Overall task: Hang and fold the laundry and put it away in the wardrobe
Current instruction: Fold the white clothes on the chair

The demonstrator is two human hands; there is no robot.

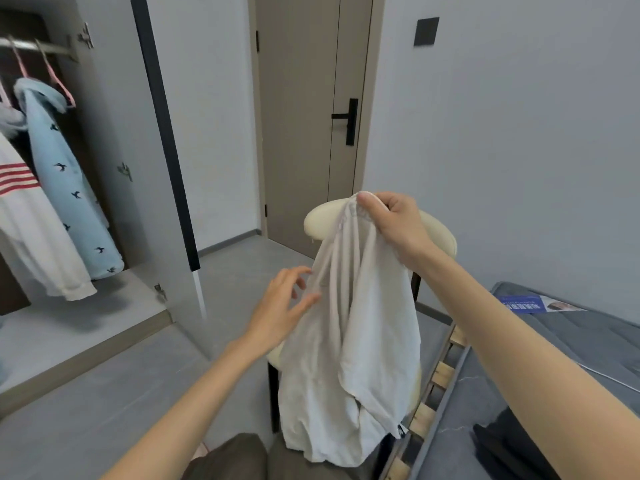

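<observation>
R forearm (512, 341) runs fwd to the R hand (394, 220), which pinches the white garment (356, 341) at a bunched top edge, thumb uppermost. Garment hangs free, in front of the cream chair (322, 220). L hand (280, 306) is wide, fingers spread at the garment's left fold, holding nothing.

Handling (est.): light, soft, limp cloth with low slip risk. Take 2nd hold at the opposite top corner to spread it.

Surroundings:
- Chair is directly behind.
- Bed (554, 358) w/ dark clothing (512, 445) is at right.
- Open wardrobe door (194, 133) is at left.
- Beyond the door is the rail (45, 46), w/ a blue shirt (65, 181) hung.
</observation>
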